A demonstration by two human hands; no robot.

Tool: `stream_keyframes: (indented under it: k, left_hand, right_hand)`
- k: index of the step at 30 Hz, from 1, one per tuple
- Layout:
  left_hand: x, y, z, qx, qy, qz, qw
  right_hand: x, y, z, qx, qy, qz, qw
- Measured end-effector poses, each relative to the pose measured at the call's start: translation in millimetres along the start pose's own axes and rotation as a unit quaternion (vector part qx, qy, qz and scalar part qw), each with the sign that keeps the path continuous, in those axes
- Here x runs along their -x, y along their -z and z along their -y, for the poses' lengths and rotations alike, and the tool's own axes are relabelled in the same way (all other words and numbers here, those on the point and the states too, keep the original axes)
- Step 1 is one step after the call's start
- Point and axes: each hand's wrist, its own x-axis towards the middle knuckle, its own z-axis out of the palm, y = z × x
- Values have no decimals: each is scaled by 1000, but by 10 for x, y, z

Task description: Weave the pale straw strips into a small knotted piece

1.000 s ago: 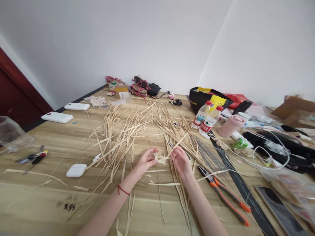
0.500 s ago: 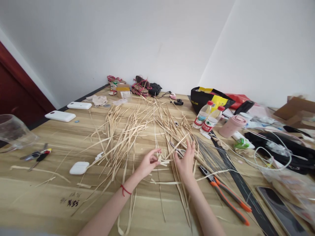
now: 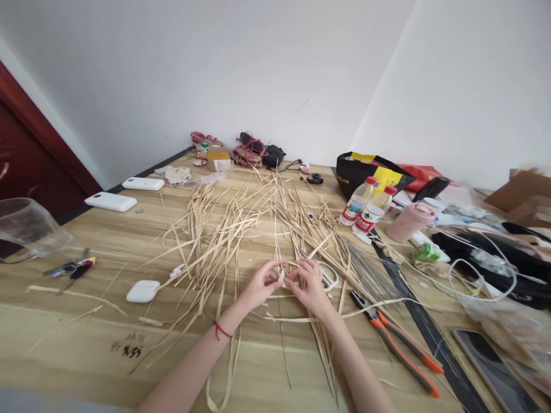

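My left hand (image 3: 262, 285) is closed in a pinch around a short pale straw strip (image 3: 282, 276) and the lower ends of thin white wires (image 3: 276, 229). The wires run away from me toward the back of the table. Close against it, my right hand (image 3: 310, 287) has its thumb and fingers pinched at the same strip. Fingertips partly hide the strip and the point where it meets the wires. Beside my right hand lie scissors (image 3: 330, 277) with pale loop handles. Dry straw strips (image 3: 224, 229) spread in loose bundles on both sides.
Pliers (image 3: 394, 338) with orange-black handles lie to the right, near grey wires (image 3: 370, 267) and a phone (image 3: 491, 367). Two water bottles (image 3: 355, 202) and a pink cup (image 3: 411, 222) stand farther back. A white earphone case (image 3: 143, 291) is at left.
My right hand has moved left and its spread fingers have closed at the strip beside my left hand. The scissors' handles now show more. The view has shifted slightly.
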Motion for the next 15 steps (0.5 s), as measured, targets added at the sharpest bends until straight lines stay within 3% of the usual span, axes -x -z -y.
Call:
stream_keyframes:
  k: [8,15]
  left_hand:
    - [-5,7,13,20,15,-10,1000]
    - [-33,33,12,37,20,-33,999]
  right_hand:
    - [-22,15,11,-217,-50,58,973]
    - [-41,111,27,-241,-50,98,964]
